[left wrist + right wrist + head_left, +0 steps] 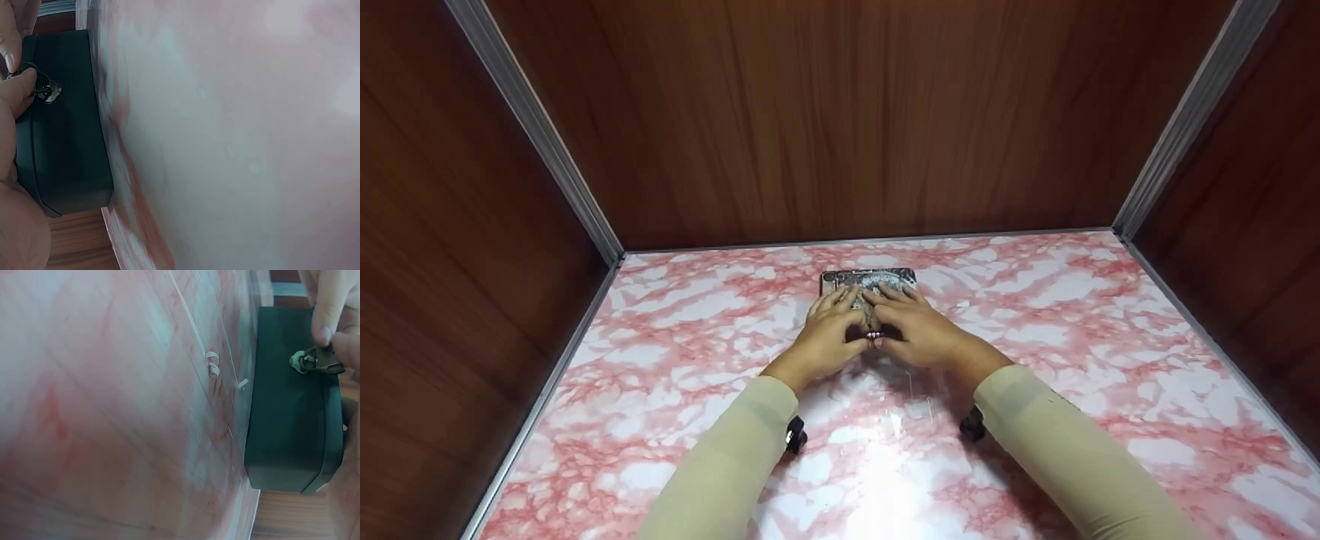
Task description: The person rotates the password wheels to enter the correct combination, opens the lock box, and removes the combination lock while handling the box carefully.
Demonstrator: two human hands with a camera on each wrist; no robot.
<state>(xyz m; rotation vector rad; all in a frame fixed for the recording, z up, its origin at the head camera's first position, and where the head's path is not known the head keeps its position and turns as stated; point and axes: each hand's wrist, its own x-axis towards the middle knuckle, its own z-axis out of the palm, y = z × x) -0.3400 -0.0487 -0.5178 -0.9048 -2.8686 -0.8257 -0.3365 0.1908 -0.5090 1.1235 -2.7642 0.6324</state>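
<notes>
A dark green box (67,146) with a patterned lid (877,277) stands on the table. Its front carries a metal latch (301,361), seen in both wrist views. My left hand (829,334) lies over the lid's left half, fingers extended across the top. On the right half my right hand (922,330) rests the same way, with its fingers spread. Both thumbs meet at the front middle and touch the latch. The lid appears closed down on the box. Much of the lid's top is hidden under the hands.
The table (697,360) has a red-and-white marbled top. Brown wood-grain panels (810,112) stand behind and at both sides, joined by grey metal strips (547,135). A small whitish curled strip (212,363) lies in front of the box.
</notes>
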